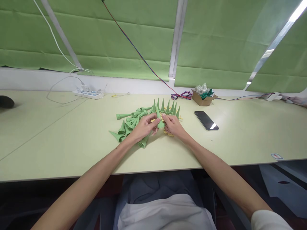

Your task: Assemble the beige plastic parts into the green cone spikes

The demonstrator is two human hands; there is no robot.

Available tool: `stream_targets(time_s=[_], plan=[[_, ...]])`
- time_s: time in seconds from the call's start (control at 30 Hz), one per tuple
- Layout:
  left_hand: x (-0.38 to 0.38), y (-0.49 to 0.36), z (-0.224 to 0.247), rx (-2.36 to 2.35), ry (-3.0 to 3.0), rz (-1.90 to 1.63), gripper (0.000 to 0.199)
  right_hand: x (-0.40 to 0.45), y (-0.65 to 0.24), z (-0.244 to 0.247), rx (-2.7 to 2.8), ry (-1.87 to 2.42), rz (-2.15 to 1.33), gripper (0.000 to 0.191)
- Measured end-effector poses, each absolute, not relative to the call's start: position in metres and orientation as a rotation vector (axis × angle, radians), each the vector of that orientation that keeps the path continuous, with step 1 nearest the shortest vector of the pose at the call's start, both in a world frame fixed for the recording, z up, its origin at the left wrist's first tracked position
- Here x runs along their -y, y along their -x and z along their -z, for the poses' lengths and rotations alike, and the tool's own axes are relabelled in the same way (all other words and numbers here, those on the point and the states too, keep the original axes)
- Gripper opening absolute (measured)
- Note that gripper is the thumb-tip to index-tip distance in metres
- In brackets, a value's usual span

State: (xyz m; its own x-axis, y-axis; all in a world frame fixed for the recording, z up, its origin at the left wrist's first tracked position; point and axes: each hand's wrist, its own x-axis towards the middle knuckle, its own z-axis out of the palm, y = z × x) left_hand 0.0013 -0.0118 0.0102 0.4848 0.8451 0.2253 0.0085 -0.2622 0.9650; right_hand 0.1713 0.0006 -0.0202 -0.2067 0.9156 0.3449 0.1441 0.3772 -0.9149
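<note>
Between my two hands a green plastic cone spike (159, 120) is held up at a tilt, its narrow tip away from me and its wide collar toward me. My left hand (146, 126) grips it with thumb and fingers closed. My right hand (173, 124) is pinched at the spike's right side, where a small yellow piece shows at the fingertips. Several loose green spikes (122, 128) lie in a heap to the left, partly under my left hand. Beyond my hands, several more spikes (167, 108) stand upright in rows. Small yellow pieces (169, 133) lie partly hidden around my right hand.
A black phone (206, 120) lies on the table (72, 143) to the right. Behind it stands a small cardboard box (203, 101) with plastic and green material inside. A coiled red-and-blue cable (182, 95) lies at the back. A power strip (88, 94) sits back left.
</note>
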Motion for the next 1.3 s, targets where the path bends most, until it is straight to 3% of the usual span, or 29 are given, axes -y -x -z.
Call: stream_targets(time_s=[0.43,0.97,1.3], plan=[[0.003,0.0,0.003,-0.907,-2.37,-1.119,0.023,0.001,-0.173,0.009,1.428,1.008,-1.439,0.052],[0.008,-0.006,-0.005,-0.907,-1.683,-0.991,0.033,0.003,-0.167,0.013,1.478,0.976,-1.238,0.06],[0.0,-0.006,-0.004,-0.756,-1.182,-0.905,0.041,0.003,-0.171,0.023,1.712,0.956,-0.797,0.054]])
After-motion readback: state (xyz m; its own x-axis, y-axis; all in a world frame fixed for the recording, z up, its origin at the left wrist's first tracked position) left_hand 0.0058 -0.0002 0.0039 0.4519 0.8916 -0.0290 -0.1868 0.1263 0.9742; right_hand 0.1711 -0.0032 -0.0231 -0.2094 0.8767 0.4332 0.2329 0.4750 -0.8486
